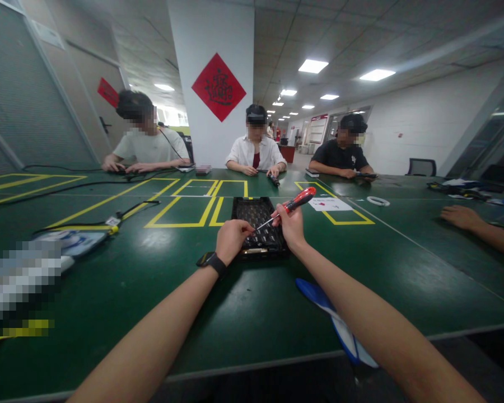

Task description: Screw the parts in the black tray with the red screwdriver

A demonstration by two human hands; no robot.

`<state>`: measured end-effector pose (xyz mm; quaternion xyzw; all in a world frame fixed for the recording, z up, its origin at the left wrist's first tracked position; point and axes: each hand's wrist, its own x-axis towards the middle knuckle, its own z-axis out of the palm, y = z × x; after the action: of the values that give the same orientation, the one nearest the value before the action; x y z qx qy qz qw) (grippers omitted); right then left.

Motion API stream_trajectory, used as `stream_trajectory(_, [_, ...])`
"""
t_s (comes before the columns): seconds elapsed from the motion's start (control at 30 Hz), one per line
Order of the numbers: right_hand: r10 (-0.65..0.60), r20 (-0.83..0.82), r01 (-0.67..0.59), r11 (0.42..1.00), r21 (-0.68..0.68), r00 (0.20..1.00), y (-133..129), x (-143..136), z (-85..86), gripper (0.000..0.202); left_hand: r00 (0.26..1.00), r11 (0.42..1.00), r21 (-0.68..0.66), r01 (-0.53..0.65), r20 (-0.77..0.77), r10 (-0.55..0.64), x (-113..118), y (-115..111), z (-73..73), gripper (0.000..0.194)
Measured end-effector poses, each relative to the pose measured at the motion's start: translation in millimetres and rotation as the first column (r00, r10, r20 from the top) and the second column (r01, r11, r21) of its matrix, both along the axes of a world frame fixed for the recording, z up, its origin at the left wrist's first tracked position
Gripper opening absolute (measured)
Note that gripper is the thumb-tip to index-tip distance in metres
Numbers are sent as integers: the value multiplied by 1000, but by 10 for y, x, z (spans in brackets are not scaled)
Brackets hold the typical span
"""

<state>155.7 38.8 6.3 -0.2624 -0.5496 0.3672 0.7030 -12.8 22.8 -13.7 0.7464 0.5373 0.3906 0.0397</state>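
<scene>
In front of me on the green table lies a black tray-like case with rows of small compartments or parts inside. My right hand grips a screwdriver with a red and black handle, its shaft slanting down to the left over the case. Beside the shaft's tip, the fingers of my left hand are pinched together above the case's left side. Whatever they hold, if anything, is too small to make out. A dark band with a watch-like piece circles my left wrist.
Under my right forearm lies a blue and white flat object. Yellow tape marks rectangles on the table. A white sheet and a white ring are at right. Several people sit around; another person's hand rests at right.
</scene>
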Motion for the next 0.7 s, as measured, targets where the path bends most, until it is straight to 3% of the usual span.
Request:
stream_trajectory(0.43, [56,103,-60,998,33,993,-64,-22,83,27,992,999,53,-13,-123,19,9,-86,49,11])
stream_trajectory(0.7, [46,212,-58,997,49,976,-115,-53,23,29,990,999,43,-1,-144,7,27,-122,99,11])
